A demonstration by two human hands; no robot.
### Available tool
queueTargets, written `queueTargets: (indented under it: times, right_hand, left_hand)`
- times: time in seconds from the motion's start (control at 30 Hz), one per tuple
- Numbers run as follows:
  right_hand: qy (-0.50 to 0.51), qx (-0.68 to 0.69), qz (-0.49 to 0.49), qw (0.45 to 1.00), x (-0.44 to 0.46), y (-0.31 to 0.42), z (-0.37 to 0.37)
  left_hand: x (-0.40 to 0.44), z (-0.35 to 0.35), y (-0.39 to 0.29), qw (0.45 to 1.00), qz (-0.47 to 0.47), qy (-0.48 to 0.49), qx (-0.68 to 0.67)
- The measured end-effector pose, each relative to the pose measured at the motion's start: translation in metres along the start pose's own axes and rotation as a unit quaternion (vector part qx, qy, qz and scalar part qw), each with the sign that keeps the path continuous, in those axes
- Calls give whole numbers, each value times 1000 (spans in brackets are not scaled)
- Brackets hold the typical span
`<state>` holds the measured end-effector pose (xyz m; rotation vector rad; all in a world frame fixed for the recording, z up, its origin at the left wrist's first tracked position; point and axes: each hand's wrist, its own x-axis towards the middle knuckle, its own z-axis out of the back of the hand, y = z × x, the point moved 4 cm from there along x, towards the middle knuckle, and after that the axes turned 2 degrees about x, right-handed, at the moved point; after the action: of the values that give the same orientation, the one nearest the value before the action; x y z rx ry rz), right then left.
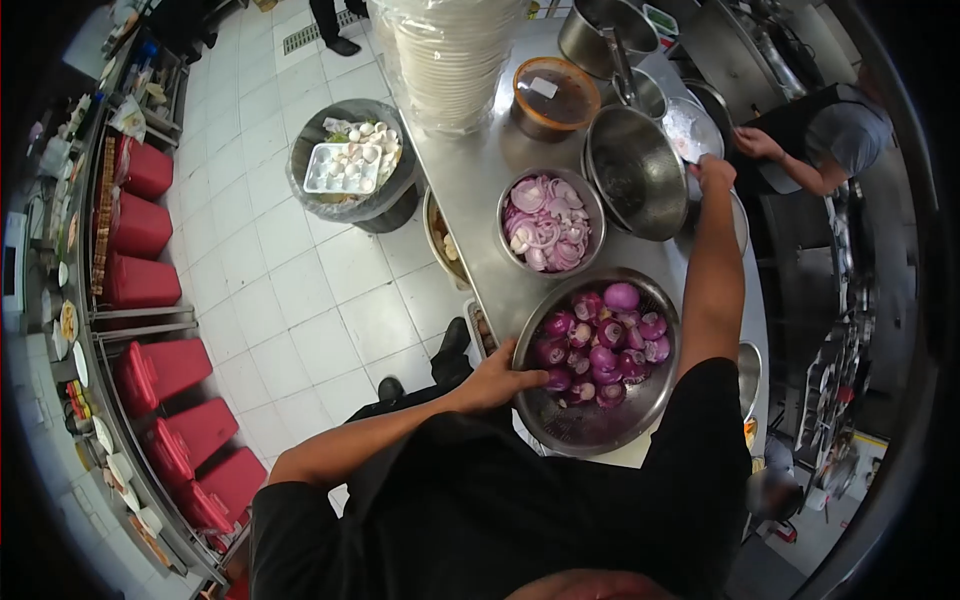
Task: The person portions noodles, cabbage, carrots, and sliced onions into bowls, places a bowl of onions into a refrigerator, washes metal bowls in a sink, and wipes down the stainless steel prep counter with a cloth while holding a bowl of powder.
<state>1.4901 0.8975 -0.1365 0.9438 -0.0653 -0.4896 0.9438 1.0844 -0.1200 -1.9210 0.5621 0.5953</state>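
Note:
My left hand [502,381] grips the left rim of a large metal bowl [600,430] of peeled red onions [605,350], its thumb over the edge. Above it on the steel table stands a smaller bowl [503,245] of sliced onion rings [545,222]. My right hand [714,174] reaches far forward, its fingers bent down at the right edge of a tilted, empty metal bowl [640,175] and beside a pale, round container [692,130]. What those fingers hold, if anything, is too small to make out.
Stacked white containers [445,60], an orange-lidded tub [555,95] and a steel pot [605,35] stand farther back. A bin [385,205] with eggshells is left of the table [455,170]. Another person's hand [760,143] is close to my right hand. Red bins [145,280] line the left.

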Motion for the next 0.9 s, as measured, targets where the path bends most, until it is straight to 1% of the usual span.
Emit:
queueTargets:
  times: [0.03,0.07,0.13,0.17,0.27,0.3,0.37,0.4,0.43,0.47,0.5,0.53,0.57,0.6,0.67,0.73,0.77,0.8,0.83,0.87,0.9]
  right_hand:
    - [-27,75,-27,996,-9,5,5]
    - [-23,190,-21,981,6,1,0]
    - [-69,222,-33,972,5,5,11]
    - [-55,209,-16,976,2,6,20]
    - [-45,310,11,950,8,-5,47]
    - [-4,284,3,959,3,-7,63]
    - [24,314,15,949,-13,-15,91]
    - [39,328,21,944,-26,-18,103]
    - [16,337,42,940,-65,-15,127]
    - [48,353,39,934,-82,-20,146]
    - [78,368,33,926,-97,-30,166]
    - [103,382,27,918,-116,-42,188]
    - [119,386,1,915,-142,-51,209]
    - [116,380,7,918,-173,-61,232]
    - [103,374,25,921,-247,-79,277]
    - [69,393,24,917,-332,-97,315]
    - [48,400,23,915,-366,-116,336]
    - [28,408,21,912,-397,-139,354]
    - [6,416,19,909,-431,-161,372]
    - [-17,416,20,909,-469,-177,387]
    - [-40,415,18,909,-508,-193,399]
  left_hand:
    - [3,0,8,1000,-2,3,1]
    - [5,-1,13,1000,-6,8,1]
    - [6,-3,16,999,-6,16,-29]
    - [6,-4,17,999,-7,22,-41]
    - [13,-2,30,993,-47,-2,-111]
    - [2,-1,15,994,-29,-16,-103]
    - [-18,5,-12,995,13,-44,-84]
    - [-10,14,-7,996,-29,-77,-39]
    - [7,24,4,991,-76,-111,4]
    - [21,34,6,981,-124,-142,47]
    - [33,51,-4,976,-154,-156,16]
    - [38,61,-28,965,-182,-188,-8]
    - [43,71,-52,952,-210,-219,-29]
    - [59,85,-60,950,-186,-244,-52]
    - [80,95,-80,948,-210,-238,-9]
    - [97,98,-88,957,-227,-177,-44]
    - [110,104,-88,960,-213,-179,-7]
    - [110,102,-91,965,-209,-160,6]
    - [132,112,-86,962,-229,-145,-18]
    - [127,110,-91,959,-254,-130,2]
    - [151,125,-88,955,-247,-154,49]
